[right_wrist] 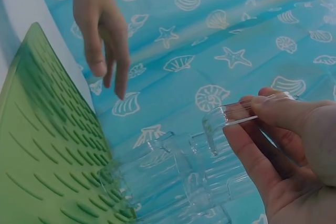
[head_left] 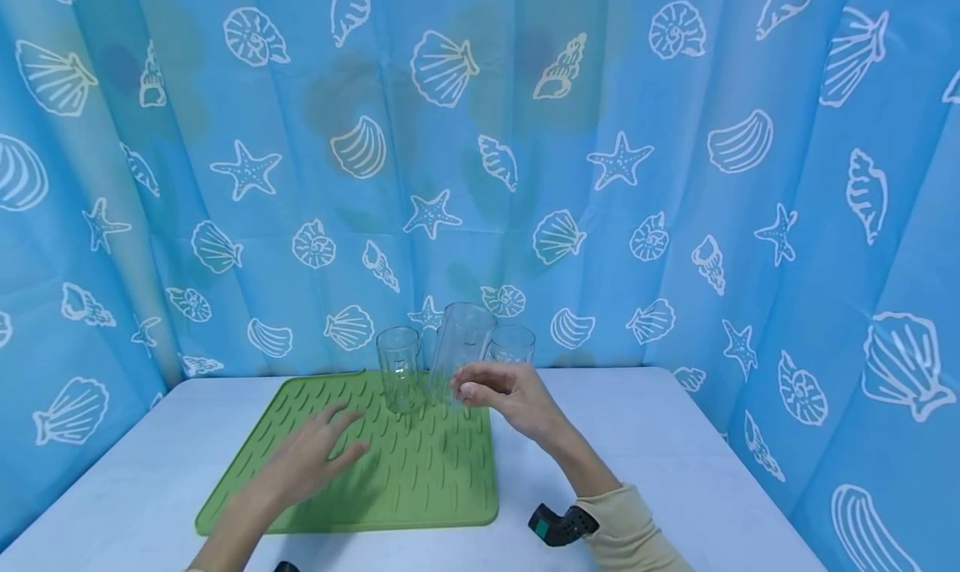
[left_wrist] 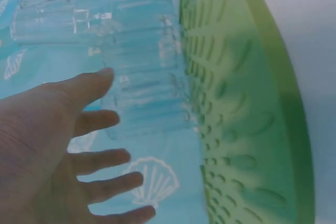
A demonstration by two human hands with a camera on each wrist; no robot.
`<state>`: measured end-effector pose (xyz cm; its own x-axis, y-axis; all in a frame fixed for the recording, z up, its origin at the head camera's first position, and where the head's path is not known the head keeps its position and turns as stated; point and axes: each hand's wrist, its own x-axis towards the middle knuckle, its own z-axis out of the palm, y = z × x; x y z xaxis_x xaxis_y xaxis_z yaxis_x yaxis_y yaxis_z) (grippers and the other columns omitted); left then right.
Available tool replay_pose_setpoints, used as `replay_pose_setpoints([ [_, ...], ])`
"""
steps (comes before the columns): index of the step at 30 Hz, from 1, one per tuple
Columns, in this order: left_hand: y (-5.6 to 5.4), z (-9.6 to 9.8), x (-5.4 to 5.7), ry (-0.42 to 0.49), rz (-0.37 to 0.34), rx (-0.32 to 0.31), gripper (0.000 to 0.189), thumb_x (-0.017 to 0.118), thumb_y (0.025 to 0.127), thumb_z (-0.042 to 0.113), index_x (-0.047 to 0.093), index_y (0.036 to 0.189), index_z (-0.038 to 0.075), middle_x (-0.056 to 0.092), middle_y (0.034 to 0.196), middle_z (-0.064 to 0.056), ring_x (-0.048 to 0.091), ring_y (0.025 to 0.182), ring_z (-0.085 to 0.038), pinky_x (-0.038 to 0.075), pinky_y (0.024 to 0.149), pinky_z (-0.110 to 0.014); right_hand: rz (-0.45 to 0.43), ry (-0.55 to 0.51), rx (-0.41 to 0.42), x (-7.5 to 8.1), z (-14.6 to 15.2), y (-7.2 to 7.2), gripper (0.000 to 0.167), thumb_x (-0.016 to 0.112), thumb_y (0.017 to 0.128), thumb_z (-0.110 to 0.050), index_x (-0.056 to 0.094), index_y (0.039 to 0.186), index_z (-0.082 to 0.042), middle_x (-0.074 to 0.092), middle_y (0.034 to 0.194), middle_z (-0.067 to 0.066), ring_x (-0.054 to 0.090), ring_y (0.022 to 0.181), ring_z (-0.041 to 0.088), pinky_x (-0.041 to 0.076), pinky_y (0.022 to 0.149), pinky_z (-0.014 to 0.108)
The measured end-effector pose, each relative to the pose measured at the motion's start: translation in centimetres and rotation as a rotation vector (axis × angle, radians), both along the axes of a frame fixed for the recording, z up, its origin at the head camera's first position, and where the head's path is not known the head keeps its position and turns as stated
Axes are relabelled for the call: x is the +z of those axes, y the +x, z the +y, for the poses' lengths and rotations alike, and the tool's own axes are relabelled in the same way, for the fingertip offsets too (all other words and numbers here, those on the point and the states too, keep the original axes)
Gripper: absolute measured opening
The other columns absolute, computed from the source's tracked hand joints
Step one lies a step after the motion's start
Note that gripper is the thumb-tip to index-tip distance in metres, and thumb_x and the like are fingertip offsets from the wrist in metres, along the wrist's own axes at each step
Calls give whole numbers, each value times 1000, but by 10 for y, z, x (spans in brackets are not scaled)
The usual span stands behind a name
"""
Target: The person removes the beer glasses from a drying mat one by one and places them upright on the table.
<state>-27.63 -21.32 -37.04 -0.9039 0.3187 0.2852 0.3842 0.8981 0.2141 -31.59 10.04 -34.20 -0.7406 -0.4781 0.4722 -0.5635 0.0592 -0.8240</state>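
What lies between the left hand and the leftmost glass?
In the head view, only bare green ridged mat separates the left hand from that glass.

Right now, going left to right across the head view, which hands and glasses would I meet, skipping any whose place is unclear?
Left hand, upright glass, tilted glass, right hand.

Passage is left open here over the near right of the green rectangular textured mat (head_left: 420, 484); back right's blocked by clear cylindrical glass mugs (head_left: 400, 370)!
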Motion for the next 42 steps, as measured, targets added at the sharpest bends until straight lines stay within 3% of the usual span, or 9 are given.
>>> replay_pose_setpoints([
  [4,0,8,6,54,116,-1,49,57,98,43,56,136,11,50,142,-24,52,126,-45,47,97,-64,-28,-52,1,2,1,0,20,62,97,-18,70,114,-8,72,109,16,72,99,20,60,87,37],
  [11,-6,21,20,213,250,-1,47,55,100,41,58,134,10,55,138,-17,55,124,-39,49,97,-60,-57,-128,8,2,4,-2,25,63,97,-16,67,117,-3,70,114,20,72,102,16,58,91,45],
  [19,-16,40,35,400,356,-43,42,57,100,35,58,134,9,53,137,-17,52,125,-37,48,95,-58,-111,-200,13,-1,8,-4,28,62,97,-16,64,120,1,68,116,18,71,104,16,58,93,36],
  [24,-23,54,44,492,348,-77,42,56,100,34,57,134,8,52,137,-17,50,127,-37,46,100,-59,-132,-223,11,-1,7,-5,28,62,97,-16,63,120,1,68,117,17,71,105,17,58,93,34],
  [32,-31,70,52,592,320,-103,42,55,100,38,57,134,12,54,134,-13,55,117,-29,53,91,-48,-160,-263,7,1,7,-4,28,61,98,-15,62,120,2,68,114,9,70,108,18,55,97,43],
  [42,-35,78,50,654,247,-104,46,54,100,42,55,136,12,52,135,-13,53,121,-29,51,97,-48,-203,-306,13,1,6,-4,25,60,98,-13,61,118,1,69,113,5,69,111,18,56,96,34],
])
